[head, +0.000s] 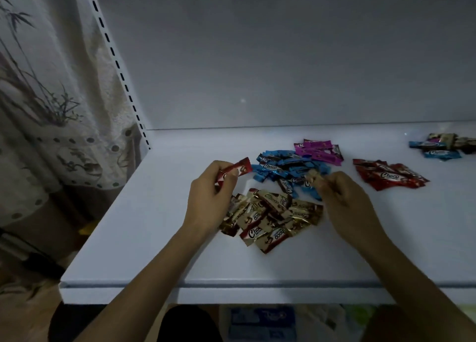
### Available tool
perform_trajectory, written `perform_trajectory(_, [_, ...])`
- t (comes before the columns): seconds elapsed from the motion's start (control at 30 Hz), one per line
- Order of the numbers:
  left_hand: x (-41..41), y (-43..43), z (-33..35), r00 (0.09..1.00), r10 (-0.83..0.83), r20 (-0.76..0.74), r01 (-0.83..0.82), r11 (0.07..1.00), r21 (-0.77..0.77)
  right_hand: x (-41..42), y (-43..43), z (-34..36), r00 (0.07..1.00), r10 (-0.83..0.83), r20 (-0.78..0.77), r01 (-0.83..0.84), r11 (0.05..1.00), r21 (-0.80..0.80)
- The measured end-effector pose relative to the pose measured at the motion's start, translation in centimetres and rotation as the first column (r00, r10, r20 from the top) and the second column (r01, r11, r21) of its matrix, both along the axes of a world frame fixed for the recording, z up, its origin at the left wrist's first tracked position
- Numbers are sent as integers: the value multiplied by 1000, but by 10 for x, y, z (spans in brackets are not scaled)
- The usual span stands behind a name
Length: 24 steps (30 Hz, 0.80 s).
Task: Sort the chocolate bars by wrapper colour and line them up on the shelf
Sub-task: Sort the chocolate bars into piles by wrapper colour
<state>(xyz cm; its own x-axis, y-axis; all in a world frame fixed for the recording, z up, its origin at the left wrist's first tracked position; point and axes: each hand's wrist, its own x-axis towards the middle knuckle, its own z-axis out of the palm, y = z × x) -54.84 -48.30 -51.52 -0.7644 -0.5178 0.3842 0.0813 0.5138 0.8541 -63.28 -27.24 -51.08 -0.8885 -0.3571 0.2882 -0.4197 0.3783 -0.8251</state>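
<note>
White shelf, left hand gripping red bar, gold pile beside

Dim bluish light, soft blur, wide-angle edge distortion

I'd call this a shop-style display rack in a plain room: white metal shelf, slotted upright far left, bamboo-print curtain hanging left.

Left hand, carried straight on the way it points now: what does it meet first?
Probably the blue-wrapper pile, just beyond the tip of the red bar the left hand grips; its height above the shelf is unclear.
</note>
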Motion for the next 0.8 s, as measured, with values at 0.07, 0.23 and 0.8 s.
perform_trajectory(0.07, [-2, 6, -5, 998, -57, 23, 57, 998, 14, 14, 1, -11, 999, 35, -7, -35, 998, 57])
perform_trajectory(0.23, [-2, 6, -15, 991, -56, 121, 71, 990, -120, 31, -20, -22, 994, 109, -1, -108, 985, 135])
perform_trajectory(0.8, [17, -12, -9, 989, 149, 2, -144, 960, -242, 28, -49, -36, 906, 285, -312, -91, 853, 513])
